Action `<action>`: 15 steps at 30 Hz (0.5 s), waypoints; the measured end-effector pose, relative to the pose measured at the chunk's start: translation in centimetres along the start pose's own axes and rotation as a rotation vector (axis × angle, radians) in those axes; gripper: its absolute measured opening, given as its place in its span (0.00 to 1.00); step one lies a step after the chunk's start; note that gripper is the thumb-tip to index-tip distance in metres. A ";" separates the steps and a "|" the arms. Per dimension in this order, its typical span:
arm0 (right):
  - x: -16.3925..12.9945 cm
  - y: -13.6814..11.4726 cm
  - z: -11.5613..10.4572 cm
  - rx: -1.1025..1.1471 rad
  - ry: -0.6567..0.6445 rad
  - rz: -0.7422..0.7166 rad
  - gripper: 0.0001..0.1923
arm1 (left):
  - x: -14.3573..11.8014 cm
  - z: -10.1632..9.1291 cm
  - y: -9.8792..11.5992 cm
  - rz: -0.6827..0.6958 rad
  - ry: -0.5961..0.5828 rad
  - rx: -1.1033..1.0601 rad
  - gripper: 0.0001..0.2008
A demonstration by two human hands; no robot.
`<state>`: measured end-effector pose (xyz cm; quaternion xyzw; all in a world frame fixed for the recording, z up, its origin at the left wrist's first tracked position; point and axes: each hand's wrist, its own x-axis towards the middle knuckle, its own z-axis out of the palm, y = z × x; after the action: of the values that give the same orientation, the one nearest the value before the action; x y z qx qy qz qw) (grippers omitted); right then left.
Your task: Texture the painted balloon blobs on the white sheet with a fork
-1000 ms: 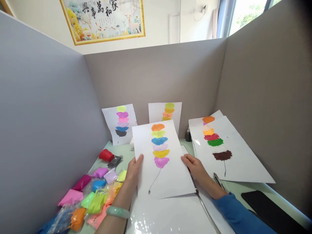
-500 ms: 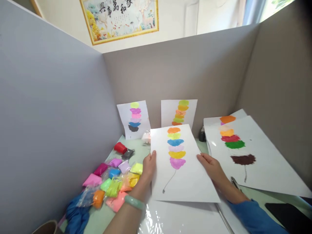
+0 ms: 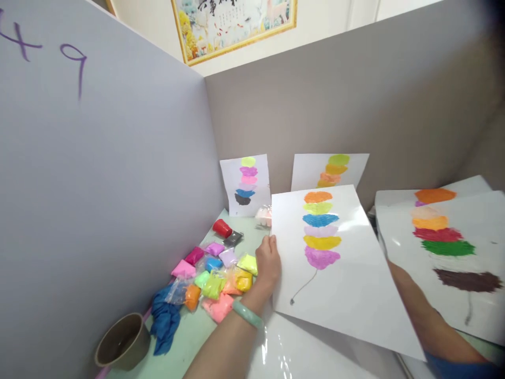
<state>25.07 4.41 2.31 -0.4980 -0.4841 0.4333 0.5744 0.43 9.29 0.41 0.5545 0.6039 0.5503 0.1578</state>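
Note:
My left hand (image 3: 269,263) grips the left edge of a white sheet (image 3: 347,310), fingers closed on it. Six painted bands run down the sheet: orange, yellow-green, blue, pale lilac, yellow and purple. A thin drawn line with a dark dot at its end trails from the lowest band. My right forearm (image 3: 422,305) reaches behind the sheet's right side, and the fingers there are hidden. Beneath, a shiny white surface (image 3: 272,352) lies on the table. A pale green bangle (image 3: 248,314) circles my left wrist.
Packets of coloured clay (image 3: 215,284) lie at left beside a red cup (image 3: 222,228), a blue cloth (image 3: 165,321) and a brown pot (image 3: 124,342). Painted sheets (image 3: 260,205) lean on the grey back panel (image 3: 315,110); more painted sheets (image 3: 442,310) lie at right.
The view has swung left, bringing the pot and panel writing into sight. The held sheet appears larger and tilted, its right side lower. My right hand has passed out of sight behind it.

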 end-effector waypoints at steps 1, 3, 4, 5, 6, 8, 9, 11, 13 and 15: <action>-0.1 -0.2 0.1 -0.030 0.035 0.059 0.21 | 0.0 0.0 0.0 0.011 0.010 0.007 0.15; -0.2 -0.4 0.3 -0.039 0.059 0.132 0.24 | 0.0 -0.1 0.0 0.029 0.019 0.007 0.16; -0.3 -0.5 0.4 -0.030 0.063 0.142 0.25 | 0.1 -0.2 0.0 0.035 0.021 0.011 0.16; -0.2 -0.5 0.4 -0.003 0.056 0.145 0.25 | 0.1 -0.2 0.0 0.034 0.028 0.018 0.16; -0.1 -0.4 0.4 0.036 0.052 0.152 0.26 | 0.2 -0.3 0.0 0.029 0.036 0.029 0.16; 0.2 -0.1 0.2 0.099 0.037 0.150 0.28 | 0.2 -0.4 0.1 0.019 0.044 0.052 0.16; 0.4 0.2 0.2 0.103 0.024 0.143 0.28 | 0.2 -0.5 0.1 0.019 0.040 0.062 0.16; 0.7 0.6 0.1 0.027 -0.004 0.102 0.25 | 0.2 -0.6 0.1 0.033 0.017 0.069 0.15; 0.8 1.0 0.0 -0.111 -0.003 0.024 0.22 | 0.3 -0.7 0.1 0.053 -0.017 0.042 0.15; 0.9 1.1 0.1 -0.220 0.015 -0.050 0.20 | 0.4 -0.7 0.0 0.047 -0.049 -0.017 0.16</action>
<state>25.13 5.43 1.31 -0.5491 -0.5365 0.3594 0.5306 -0.30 9.30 0.81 0.5806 0.5819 0.5452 0.1643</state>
